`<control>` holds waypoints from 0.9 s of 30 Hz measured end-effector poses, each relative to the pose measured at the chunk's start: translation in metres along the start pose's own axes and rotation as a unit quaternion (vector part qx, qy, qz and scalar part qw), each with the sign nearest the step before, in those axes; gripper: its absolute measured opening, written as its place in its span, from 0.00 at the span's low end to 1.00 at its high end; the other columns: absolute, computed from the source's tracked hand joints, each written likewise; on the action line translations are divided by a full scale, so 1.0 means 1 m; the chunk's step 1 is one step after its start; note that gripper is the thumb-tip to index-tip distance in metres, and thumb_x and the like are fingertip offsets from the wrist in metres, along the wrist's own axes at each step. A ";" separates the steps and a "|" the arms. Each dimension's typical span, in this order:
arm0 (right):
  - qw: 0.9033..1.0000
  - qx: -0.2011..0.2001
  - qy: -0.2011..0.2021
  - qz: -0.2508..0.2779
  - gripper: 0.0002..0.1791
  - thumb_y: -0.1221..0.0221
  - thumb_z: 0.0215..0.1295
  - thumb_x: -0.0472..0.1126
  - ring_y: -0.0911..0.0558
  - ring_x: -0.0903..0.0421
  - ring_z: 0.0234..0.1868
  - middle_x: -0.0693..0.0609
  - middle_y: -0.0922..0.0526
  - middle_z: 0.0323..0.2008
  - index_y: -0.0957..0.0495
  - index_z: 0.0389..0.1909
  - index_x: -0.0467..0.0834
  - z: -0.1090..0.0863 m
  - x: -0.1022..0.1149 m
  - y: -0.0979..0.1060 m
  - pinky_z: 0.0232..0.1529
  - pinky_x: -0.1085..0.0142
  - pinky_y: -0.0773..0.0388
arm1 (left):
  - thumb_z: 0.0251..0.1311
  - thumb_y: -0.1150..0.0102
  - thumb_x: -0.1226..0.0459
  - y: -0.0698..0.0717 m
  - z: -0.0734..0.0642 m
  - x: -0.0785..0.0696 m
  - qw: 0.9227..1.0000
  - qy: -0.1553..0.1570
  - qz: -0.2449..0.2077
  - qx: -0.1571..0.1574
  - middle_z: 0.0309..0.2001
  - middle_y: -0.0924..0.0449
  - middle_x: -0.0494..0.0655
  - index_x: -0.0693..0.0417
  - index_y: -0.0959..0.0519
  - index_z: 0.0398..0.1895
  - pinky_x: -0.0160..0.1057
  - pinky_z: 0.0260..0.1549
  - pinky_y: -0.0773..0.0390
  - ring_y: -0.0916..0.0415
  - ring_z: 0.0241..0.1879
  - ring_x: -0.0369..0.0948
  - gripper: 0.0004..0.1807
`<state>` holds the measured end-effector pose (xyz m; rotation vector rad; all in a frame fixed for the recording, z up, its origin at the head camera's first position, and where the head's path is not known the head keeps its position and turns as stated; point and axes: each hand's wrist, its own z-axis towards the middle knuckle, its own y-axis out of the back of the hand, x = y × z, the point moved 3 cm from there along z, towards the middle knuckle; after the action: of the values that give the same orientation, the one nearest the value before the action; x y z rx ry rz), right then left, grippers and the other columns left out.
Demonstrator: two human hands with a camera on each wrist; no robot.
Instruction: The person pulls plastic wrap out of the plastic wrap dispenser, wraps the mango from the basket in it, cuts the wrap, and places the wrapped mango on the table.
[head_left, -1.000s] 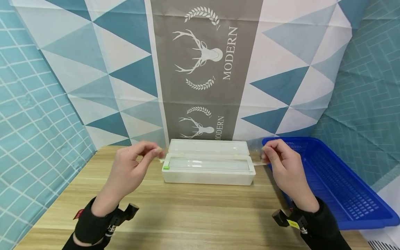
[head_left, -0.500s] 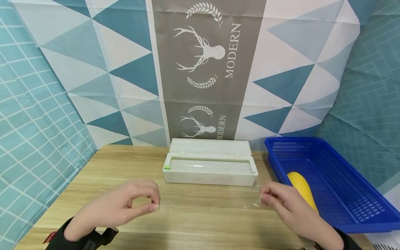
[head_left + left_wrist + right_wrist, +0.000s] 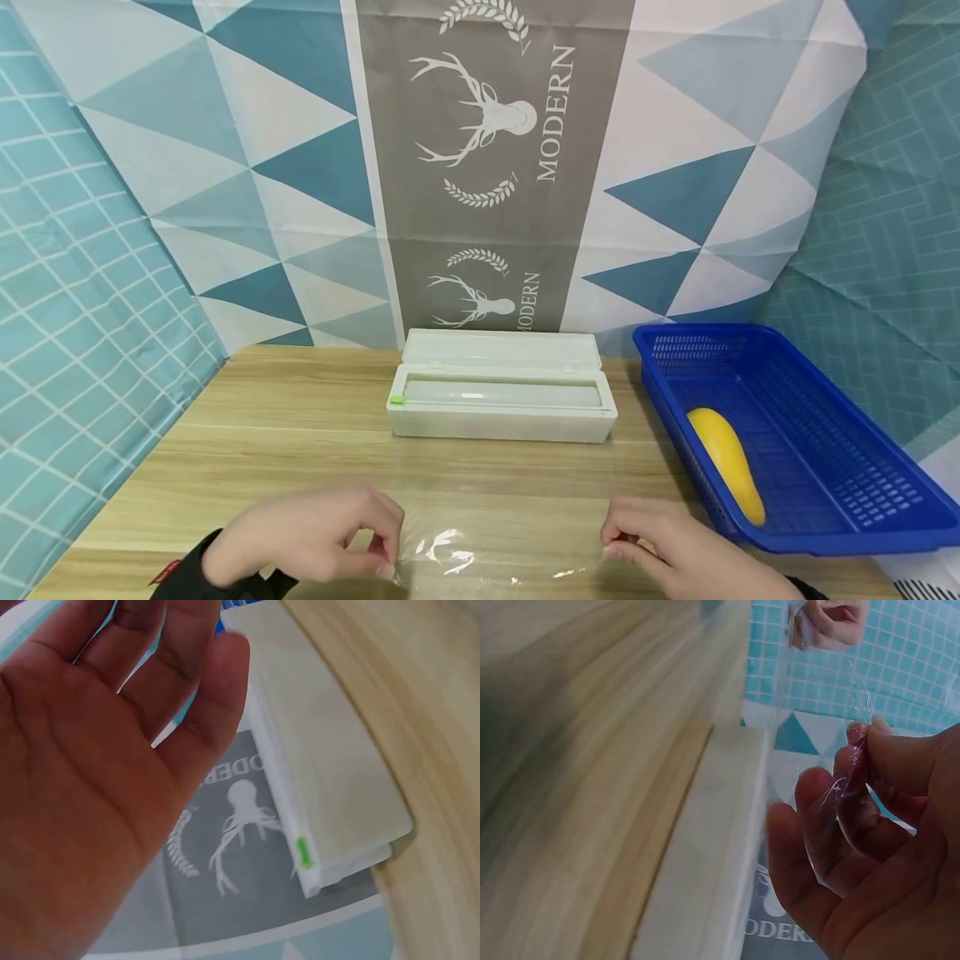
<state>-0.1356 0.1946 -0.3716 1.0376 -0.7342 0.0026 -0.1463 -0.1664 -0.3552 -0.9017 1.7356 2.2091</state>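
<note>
Clear plastic wrap (image 3: 450,554) stretches between both hands near the front of the table, shining where it wrinkles, and extends back toward a white wrap dispenser (image 3: 502,427). My left hand (image 3: 330,533) pinches one front corner of the film between thumb and fingers. At the other corner my right hand (image 3: 667,546) pinches the film, bunched around its fingertips in the right wrist view. The dispenser's lid (image 3: 501,348) stands raised at the back, with a roll inside. On its front edge at the left sits a small green slider (image 3: 397,400).
A blue plastic basket (image 3: 825,417) stands on the right, close beside my right hand. Inside it lies a smooth, long yellow fruit or vegetable (image 3: 727,465). The wooden table (image 3: 300,433) ends at a patterned cloth backdrop (image 3: 480,167).
Both hands have come from the dispenser's sides down toward the front of the table, drawing the wrap out with them. The yellow item, earlier hidden behind the right hand, now shows.
</note>
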 end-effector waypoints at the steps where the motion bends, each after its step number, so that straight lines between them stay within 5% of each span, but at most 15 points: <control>1: 1.000 0.005 0.000 -0.001 0.09 0.49 0.66 0.39 0.31 0.72 0.31 0.68 0.33 0.31 0.30 0.36 0.61 0.000 -0.002 -0.003 0.29 0.75 0.30 | 0.64 0.49 0.58 -0.003 0.001 0.002 1.000 -0.001 -0.001 0.006 0.26 0.34 0.27 0.38 0.25 0.28 0.22 0.29 0.33 0.37 0.28 0.21 0.07; 10: 0.996 -0.006 0.070 -0.050 0.06 0.42 0.61 0.40 0.31 0.74 0.33 0.69 0.29 0.31 0.26 0.32 0.57 -0.003 -0.020 -0.033 0.34 0.82 0.35 | 0.59 0.44 0.58 -0.025 0.004 0.019 0.999 0.010 0.030 0.042 0.26 0.33 0.24 0.40 0.22 0.24 0.21 0.28 0.33 0.37 0.27 0.19 0.07; 20: 0.997 0.009 0.065 -0.051 0.04 0.42 0.61 0.43 0.31 0.74 0.34 0.71 0.28 0.30 0.25 0.31 0.58 -0.008 -0.033 -0.045 0.34 0.83 0.36 | 0.56 0.41 0.58 -0.036 0.005 0.031 0.997 0.045 0.030 0.052 0.25 0.32 0.23 0.40 0.21 0.23 0.20 0.25 0.35 0.36 0.25 0.19 0.06; 27: 0.996 0.009 0.073 -0.058 0.04 0.42 0.61 0.43 0.31 0.74 0.36 0.72 0.27 0.30 0.24 0.31 0.58 -0.010 -0.038 -0.049 0.36 0.83 0.37 | 0.54 0.40 0.52 -0.039 0.005 0.035 0.993 0.063 0.082 0.057 0.23 0.35 0.18 0.35 0.20 0.20 0.30 0.39 0.39 0.39 0.22 0.17 0.07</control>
<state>-0.1429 0.1894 -0.4335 1.0839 -0.5405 -0.0150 -0.1562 -0.1572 -0.4063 -0.9217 2.0383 2.1658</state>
